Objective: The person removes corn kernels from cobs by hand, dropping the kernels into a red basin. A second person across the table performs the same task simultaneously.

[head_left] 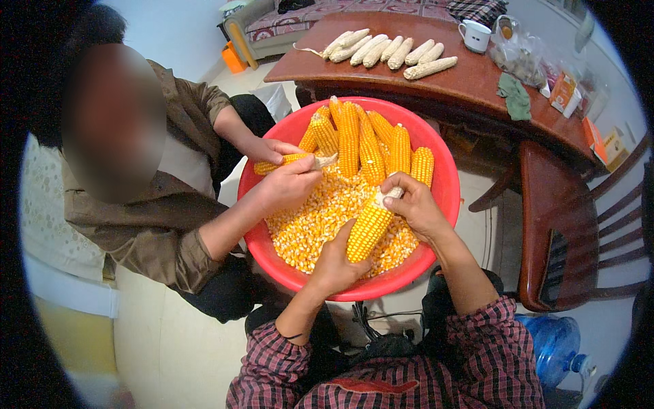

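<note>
Over a red plastic basin, my left hand grips the lower end of a yellow corn cob. My right hand pinches the cob's upper end, where bare whitish core shows. The cob lies tilted between both hands, most of its kernels still on. Loose yellow and white kernels cover the basin's bottom beneath. Several unshelled corn cobs lean together at the basin's far side. To the left, another person's hands hold a partly bare corn cob over the same basin.
A person in a brown jacket sits at the left. Beyond the basin, a wooden table bears several stripped cobs, a white mug, plastic bags and a green cloth. A wooden chair and blue water bottle stand right.
</note>
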Tool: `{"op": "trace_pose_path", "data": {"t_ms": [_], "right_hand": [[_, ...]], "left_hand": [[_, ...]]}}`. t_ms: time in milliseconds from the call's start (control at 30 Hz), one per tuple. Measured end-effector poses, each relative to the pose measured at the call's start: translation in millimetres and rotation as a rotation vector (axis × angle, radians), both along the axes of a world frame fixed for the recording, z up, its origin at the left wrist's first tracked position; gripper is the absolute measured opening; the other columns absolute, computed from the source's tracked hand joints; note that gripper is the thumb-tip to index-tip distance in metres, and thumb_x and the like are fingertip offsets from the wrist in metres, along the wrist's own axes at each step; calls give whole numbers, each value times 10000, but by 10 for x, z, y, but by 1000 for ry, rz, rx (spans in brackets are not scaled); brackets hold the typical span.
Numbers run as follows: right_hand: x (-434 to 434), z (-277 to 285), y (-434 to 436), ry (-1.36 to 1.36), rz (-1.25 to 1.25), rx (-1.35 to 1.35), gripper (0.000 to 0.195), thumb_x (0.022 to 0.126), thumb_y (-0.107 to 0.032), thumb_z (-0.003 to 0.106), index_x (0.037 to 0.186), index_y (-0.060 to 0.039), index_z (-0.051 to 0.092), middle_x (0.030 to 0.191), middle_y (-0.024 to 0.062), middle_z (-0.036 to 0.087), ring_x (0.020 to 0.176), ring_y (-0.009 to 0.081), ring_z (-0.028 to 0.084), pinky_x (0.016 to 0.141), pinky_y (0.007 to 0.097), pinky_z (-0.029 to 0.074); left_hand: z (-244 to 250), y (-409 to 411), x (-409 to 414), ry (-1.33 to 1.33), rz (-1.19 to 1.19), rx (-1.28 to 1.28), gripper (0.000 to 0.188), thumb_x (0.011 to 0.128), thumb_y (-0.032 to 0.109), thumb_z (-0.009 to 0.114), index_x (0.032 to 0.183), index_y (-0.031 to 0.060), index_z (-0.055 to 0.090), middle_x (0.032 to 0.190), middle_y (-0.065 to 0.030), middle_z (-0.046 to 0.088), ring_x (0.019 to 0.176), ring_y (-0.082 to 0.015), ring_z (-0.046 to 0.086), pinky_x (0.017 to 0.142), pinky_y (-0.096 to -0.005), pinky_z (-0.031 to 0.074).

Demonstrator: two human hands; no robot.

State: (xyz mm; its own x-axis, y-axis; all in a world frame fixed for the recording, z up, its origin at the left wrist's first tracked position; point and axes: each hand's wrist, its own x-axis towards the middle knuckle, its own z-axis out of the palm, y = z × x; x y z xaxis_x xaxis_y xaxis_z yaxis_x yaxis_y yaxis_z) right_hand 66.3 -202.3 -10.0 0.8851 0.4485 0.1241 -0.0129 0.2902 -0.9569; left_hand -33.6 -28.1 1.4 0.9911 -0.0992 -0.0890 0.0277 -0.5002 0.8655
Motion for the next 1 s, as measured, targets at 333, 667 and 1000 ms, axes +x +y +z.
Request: {"op": "trace_pose_path", "data": {"t_ms": [333,667,1000], "right_hand": [[-6,39,71,49,-24,-45,223,768,-32,654,960,-46,542,929,0,520,830,76,496,743,214,416],[-19,-38,128,-26,-115,-107,211,765,-35,649,944,-45,537,902,-11,485,859,83,462,785,220,378],[-26,-74,168,-159,-167,-131,194,758,-37,655,912,-50,537,860,-10,506,826,78,475,747,225,399]], "left_hand": [[-21,18,-9,-62,17,85,719,671,95,681,1292,-44,346,1048,-196,602,977,-265,595,851,-341,459],[-126,-28,-22,-146,41,167,743,660,176,687,1285,-29,341,811,-257,613,748,-392,611,677,-426,496],[-73,-59,-41,-175,41,328,763,653,178,687,1284,-37,315,803,-259,599,728,-397,604,642,-444,486]]}}
